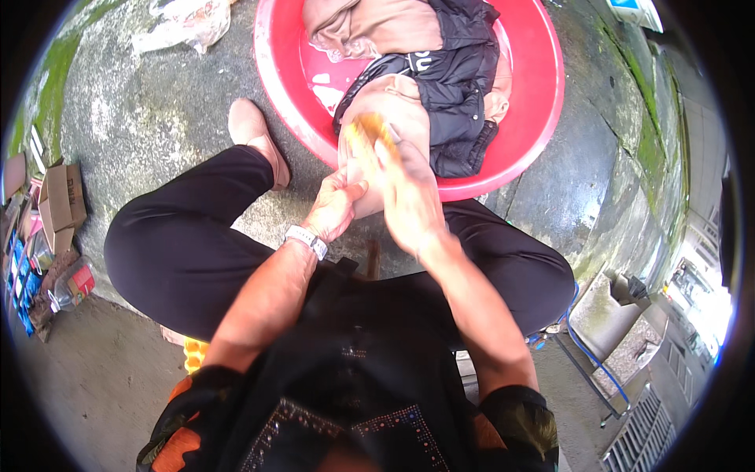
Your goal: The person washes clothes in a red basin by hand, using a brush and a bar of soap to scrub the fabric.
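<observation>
A large red plastic basin [542, 118] sits on the ground in front of me. Inside it lie a black puffer jacket [457, 76] with white lettering and a pinkish-tan garment [383, 23]. A pale pink part of a garment [389, 97] hangs over the basin's near rim. My left hand [335, 203], with a white watch on its wrist, grips that fabric just outside the rim. My right hand [407, 194] is closed around a yellow-brown brush [371, 133], which rests on the fabric and is blurred.
A translucent plastic bag [191, 23] lies on the concrete at upper left. An opened cardboard box [62, 203] and a clear plastic bottle [74, 286] are at far left. At right stand a stone-like block [596, 307] and a blue hose [590, 354].
</observation>
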`<state>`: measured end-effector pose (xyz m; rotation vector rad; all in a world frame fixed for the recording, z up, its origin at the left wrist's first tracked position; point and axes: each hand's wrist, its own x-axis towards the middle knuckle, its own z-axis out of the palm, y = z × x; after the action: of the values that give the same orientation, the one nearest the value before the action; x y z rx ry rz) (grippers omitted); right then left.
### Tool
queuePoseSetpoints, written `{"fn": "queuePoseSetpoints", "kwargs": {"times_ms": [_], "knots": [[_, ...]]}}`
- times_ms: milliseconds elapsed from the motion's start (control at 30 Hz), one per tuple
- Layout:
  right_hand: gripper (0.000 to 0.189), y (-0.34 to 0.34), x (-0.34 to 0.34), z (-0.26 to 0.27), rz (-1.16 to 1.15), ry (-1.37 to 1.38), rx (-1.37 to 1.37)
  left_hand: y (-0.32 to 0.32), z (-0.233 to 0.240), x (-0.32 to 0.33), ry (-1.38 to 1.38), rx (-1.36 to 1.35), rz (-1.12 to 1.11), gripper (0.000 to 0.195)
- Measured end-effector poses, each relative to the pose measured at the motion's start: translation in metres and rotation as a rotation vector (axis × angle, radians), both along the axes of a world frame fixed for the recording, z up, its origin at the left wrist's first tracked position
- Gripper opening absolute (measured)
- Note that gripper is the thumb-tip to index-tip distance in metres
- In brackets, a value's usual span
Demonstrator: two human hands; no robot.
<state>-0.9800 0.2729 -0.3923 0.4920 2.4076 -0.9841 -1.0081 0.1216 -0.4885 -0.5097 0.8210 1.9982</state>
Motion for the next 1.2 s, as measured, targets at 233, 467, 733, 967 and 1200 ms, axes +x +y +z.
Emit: {"fn": "queuePoseSetpoints", "kwargs": {"times_ms": [233, 467, 733, 967, 1200], "knots": [[0.049, 0.006, -0.009, -0.042, 0.044, 0.130, 0.212, -0.004, 0.023, -0.014, -0.075, -0.020, -0.046, 0.034], [0.049, 0.013, -0.006, 0.007, -0.035, -0.064, 0.137, 0.001, 0.011, -0.006, -0.023, -0.023, -0.020, 0.040], [0.051, 0.029, -0.050, -0.017, 0.010, -0.306, 0.250, 0.000, 0.010, -0.013, -0.024, -0.017, -0.045, 0.033], [0.050, 0.006, 0.014, 0.018, 0.071, 0.007, 0.088, 0.002, 0.013, -0.012, -0.060, 0.009, -0.008, 0.034], [0.049, 0.035, -0.034, -0.031, -0.006, -0.206, 0.268, 0.005, 0.021, -0.012, 0.017, -0.125, -0.064, 0.029]]}}
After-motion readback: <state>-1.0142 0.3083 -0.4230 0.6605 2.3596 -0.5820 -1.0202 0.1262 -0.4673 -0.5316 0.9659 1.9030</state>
